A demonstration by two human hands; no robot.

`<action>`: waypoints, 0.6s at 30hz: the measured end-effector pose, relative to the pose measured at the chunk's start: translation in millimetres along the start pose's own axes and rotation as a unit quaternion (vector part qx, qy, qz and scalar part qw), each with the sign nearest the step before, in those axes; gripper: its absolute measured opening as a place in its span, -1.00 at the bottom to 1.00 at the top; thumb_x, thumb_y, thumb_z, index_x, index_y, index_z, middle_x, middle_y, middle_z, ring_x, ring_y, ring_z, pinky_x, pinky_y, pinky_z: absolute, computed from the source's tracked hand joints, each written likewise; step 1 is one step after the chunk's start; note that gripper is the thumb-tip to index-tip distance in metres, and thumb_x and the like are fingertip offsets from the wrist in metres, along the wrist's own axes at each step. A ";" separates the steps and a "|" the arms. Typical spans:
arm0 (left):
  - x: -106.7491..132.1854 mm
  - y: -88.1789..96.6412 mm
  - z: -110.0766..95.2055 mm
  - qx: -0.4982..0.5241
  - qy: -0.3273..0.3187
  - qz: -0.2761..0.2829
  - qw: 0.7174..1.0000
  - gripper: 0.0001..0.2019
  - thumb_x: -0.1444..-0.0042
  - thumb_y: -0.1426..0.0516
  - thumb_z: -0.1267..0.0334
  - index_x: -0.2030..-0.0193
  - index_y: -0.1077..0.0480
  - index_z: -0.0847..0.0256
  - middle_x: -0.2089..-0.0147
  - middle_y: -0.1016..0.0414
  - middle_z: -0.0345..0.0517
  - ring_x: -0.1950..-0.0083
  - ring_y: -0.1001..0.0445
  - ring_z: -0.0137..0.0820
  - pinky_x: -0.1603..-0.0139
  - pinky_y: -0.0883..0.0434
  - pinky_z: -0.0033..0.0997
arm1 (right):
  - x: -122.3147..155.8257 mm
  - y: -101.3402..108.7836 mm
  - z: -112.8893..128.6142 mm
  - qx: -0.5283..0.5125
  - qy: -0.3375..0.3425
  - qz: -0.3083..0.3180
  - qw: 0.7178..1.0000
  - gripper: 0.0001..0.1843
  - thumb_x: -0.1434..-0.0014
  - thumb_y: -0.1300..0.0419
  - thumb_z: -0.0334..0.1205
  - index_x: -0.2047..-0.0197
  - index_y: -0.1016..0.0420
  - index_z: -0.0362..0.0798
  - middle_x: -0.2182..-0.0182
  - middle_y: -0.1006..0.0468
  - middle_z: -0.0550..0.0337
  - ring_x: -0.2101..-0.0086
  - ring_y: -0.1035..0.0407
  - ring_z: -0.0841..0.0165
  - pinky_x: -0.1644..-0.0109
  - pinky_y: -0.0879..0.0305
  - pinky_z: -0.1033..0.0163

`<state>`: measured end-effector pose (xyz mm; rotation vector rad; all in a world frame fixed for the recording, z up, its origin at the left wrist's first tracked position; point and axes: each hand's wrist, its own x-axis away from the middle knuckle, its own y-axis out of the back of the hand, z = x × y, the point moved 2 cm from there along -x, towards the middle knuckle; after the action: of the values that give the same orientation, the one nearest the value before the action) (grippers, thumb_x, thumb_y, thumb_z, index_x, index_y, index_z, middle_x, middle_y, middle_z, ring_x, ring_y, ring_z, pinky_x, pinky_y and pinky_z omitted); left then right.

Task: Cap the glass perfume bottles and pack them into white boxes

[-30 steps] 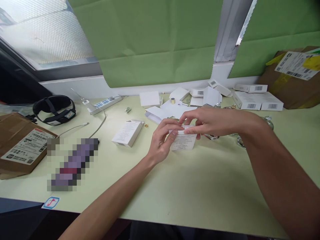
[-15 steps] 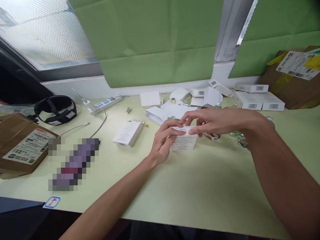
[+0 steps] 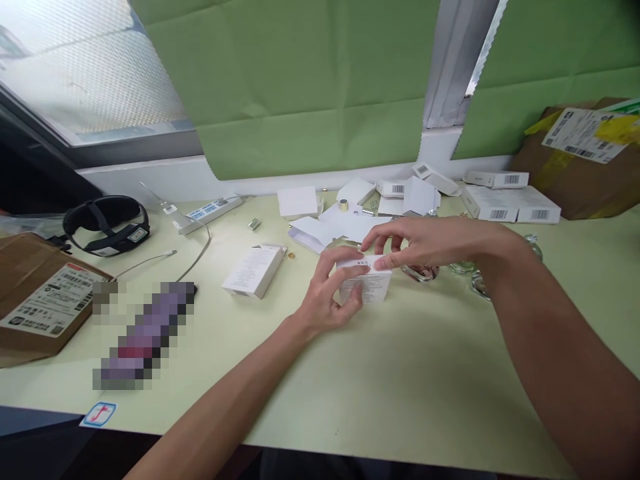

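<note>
A small white printed box [image 3: 376,287] stands upright on the table between my hands. My left hand [image 3: 333,290] grips it from the left, thumb on the near printed face and index finger over the top. My right hand [image 3: 407,247] is at the box's top right edge, its thumb on the top and its other fingers curled behind; their tips are partly hidden. Another white box [image 3: 255,270] lies to the left, with a small gold ring [image 3: 291,256] beside it. Glass bottles [image 3: 421,272] sit behind and beneath my right forearm, partly covered by it.
Opened white cartons and papers [image 3: 320,230] lie at the back with a gold cap [image 3: 343,205]. Stacked white boxes [image 3: 510,203] stand by a brown carton [image 3: 575,173] at right. At left are a power strip [image 3: 210,212], a headset [image 3: 107,227] and another brown carton [image 3: 45,300].
My left thumb has moved down from the top edge onto the near face of the box. My right hand stays at the top right edge. The view has shifted slightly.
</note>
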<state>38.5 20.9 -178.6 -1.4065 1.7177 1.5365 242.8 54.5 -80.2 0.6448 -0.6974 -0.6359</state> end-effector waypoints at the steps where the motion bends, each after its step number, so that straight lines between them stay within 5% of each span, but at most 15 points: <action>1: 0.4 -0.1 0.4 -0.009 -0.002 0.002 1.000 -0.63 -0.16 -0.17 0.38 -0.12 -0.39 0.12 -0.09 -0.40 0.09 -0.15 -0.42 -0.17 -0.06 -0.47 -0.05 | -0.3 0.9 -2.1 -0.005 -0.005 -0.002 1.000 -0.36 -0.18 -0.15 0.27 -0.25 -0.31 0.19 -0.06 -0.50 0.06 0.52 -0.40 0.43 0.48 -0.29 0.27; 14: 4.1 -3.6 0.3 -0.008 0.035 -0.003 0.999 -0.75 -0.21 -0.18 0.41 -0.02 -0.42 0.11 -0.06 -0.41 0.05 -0.05 -0.47 -0.27 0.06 -0.52 -0.19 | -5.6 -3.1 6.7 -0.006 -0.052 -0.026 0.998 -0.43 -0.18 -0.19 0.14 -0.18 -0.34 0.06 0.02 -0.51 0.04 0.53 -0.37 0.45 0.49 -0.26 0.30; 18: -5.2 8.9 -6.0 -0.004 0.060 0.074 0.995 -0.79 -0.26 -0.15 0.39 -0.02 -0.41 0.13 -0.10 -0.39 0.07 -0.09 -0.47 -0.28 0.00 -0.51 -0.20 | 4.3 4.3 10.9 0.003 -0.011 -0.077 0.997 -0.41 -0.17 -0.19 0.18 -0.19 -0.36 0.09 -0.04 -0.48 0.03 0.35 -0.46 0.34 0.37 -0.31 0.28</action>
<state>34.5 16.3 -168.3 -1.4297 1.9293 1.5643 238.6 50.7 -69.1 0.7028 -0.6754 -0.7843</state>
